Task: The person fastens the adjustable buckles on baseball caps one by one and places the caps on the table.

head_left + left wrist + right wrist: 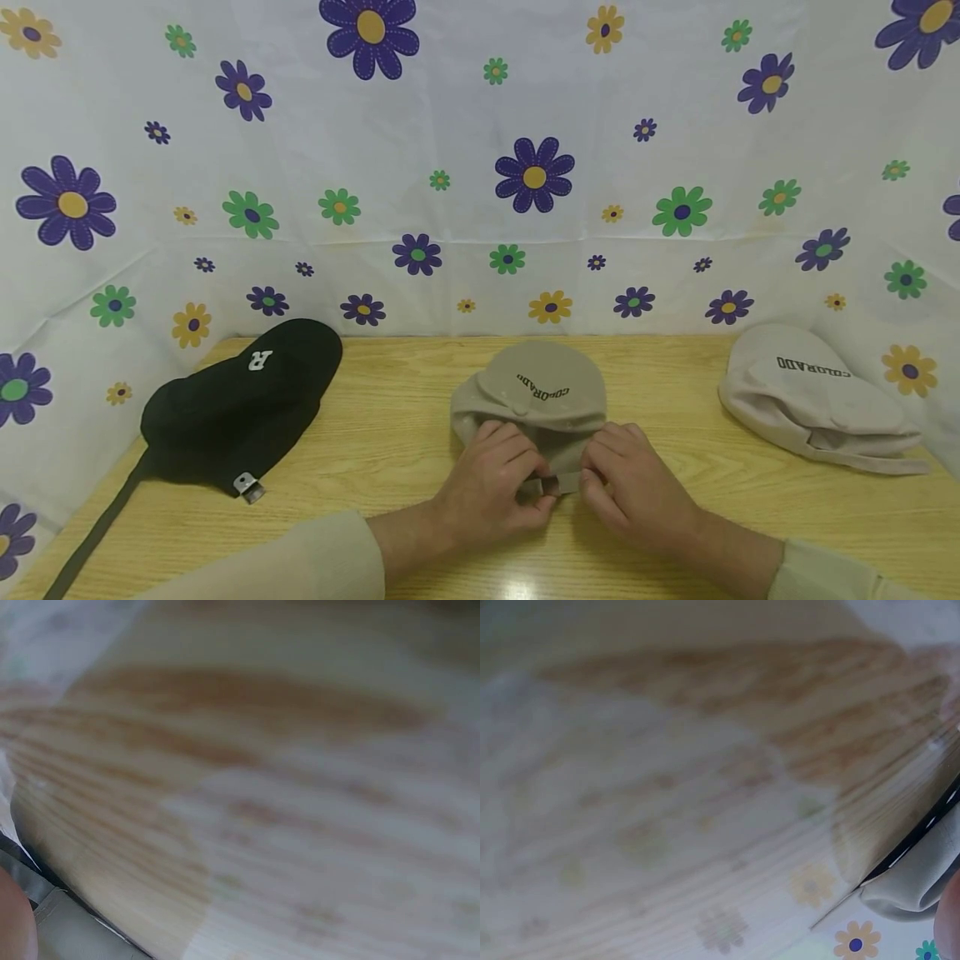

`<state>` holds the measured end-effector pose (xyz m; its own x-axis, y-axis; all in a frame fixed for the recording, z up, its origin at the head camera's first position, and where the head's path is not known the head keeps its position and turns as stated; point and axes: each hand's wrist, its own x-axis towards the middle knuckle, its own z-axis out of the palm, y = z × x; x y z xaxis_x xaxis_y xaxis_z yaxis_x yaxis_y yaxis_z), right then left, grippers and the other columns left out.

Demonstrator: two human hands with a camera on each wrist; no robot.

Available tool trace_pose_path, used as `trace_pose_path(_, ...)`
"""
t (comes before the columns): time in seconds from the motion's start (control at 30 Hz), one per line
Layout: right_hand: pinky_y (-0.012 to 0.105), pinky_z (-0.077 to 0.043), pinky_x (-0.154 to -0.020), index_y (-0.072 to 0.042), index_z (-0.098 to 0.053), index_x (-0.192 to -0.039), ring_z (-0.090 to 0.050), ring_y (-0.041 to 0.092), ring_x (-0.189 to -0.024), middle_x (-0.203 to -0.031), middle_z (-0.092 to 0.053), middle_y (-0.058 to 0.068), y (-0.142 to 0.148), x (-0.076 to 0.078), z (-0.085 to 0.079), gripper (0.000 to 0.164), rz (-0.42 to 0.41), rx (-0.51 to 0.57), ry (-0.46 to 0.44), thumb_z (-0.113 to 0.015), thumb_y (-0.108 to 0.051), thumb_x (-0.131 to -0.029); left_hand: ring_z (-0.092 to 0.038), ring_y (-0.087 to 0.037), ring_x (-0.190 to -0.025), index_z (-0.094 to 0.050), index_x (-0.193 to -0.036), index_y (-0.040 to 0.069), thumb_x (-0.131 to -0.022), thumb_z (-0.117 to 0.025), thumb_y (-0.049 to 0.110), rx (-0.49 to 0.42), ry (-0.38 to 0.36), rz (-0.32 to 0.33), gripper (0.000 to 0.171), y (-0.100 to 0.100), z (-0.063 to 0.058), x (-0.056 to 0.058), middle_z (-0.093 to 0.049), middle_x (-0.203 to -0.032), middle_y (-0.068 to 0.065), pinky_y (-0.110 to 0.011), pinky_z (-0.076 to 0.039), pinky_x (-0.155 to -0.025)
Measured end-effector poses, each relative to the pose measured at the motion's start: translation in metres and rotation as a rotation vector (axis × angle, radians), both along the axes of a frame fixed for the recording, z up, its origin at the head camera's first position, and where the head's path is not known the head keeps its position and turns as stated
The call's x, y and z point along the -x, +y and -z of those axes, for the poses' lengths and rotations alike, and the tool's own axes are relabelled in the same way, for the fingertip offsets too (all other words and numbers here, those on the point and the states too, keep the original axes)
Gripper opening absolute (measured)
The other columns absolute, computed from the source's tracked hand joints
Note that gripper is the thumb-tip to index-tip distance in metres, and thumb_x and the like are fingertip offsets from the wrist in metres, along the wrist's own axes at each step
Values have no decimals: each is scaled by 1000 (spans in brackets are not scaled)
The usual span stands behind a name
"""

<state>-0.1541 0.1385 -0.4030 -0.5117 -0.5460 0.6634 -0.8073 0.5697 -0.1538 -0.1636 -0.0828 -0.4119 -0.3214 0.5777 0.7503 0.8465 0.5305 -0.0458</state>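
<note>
Left hand [498,482], right hand [636,487] — gripping the tan cap's strap [569,482].

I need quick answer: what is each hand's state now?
Left hand: closed, holding the middle cap by its strap.
Right hand: closed, holding the same cap.

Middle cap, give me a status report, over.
Left hand, right hand gripping strap. Middle cap on table. Nothing visibly blocking; black cap, pale cap off to sides.

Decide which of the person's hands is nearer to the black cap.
Left. The left hand holds the strap of the middle cap, right of the black cap; the right hand, also there, is farther right.
</note>
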Motion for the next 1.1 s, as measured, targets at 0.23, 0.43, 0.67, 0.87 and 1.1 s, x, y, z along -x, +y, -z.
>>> trace_pose_path(0.23, 20, -29, -77, -21, -46, -73, -38, 4, -72, -74, -40, -13, 1, 0, -1, 19, -17, 20, 10, -55, -6, -79, -55, -5, -79, -65, -83, 21, -70, -81, 27, 6, -7, -5, 21, 0, 0, -1, -62, -80, 13, -26, -44, -81)
trace_pose_path(0.43, 20, -29, -76, -21, -47, -73, -38, 4, -72, -73, -40, -12, 1, 0, -1, 18, -30, 41, 38, -55, -5, -78, -56, -5, -79, -66, -83, 22, -70, -81, 27, 10, -9, -7, 21, 1, 0, -1, -63, -80, 13, -27, -43, -81)
trace_pose_path(0.67, 20, -28, -75, -21, -47, -73, -38, 4, -72, -74, -42, -12, 1, 0, -1, 18, -43, 77, 54, -54, -5, -77, -56, -6, -79, -66, -83, 21, -69, -81, 26, 7, -6, -8, 21, 1, 0, 0, -63, -80, 13, -28, -43, -81)
trace_pose_path(0.87, 19, -27, -74, -20, -46, -73, -37, 4, -71, -73, -41, -13, 1, 1, -1, 18, -49, 104, 72, -54, -5, -76, -57, -6, -79, -66, -83, 21, -69, -81, 26, 6, -2, -10, 21, 0, 0, 1, -63, -80, 13, -28, -43, -80)
trace_pose_path(1.1, 19, -29, -67, -22, -47, -69, -36, 2, -68, -68, -41, -16, 1, 0, -4, 19, 53, 79, 47, -55, -6, -76, -55, -6, -78, -66, -81, 21, -70, -81, 28, 20, -29, -35, 20, 0, 1, 0, -63, -78, 13, -28, -42, -80)
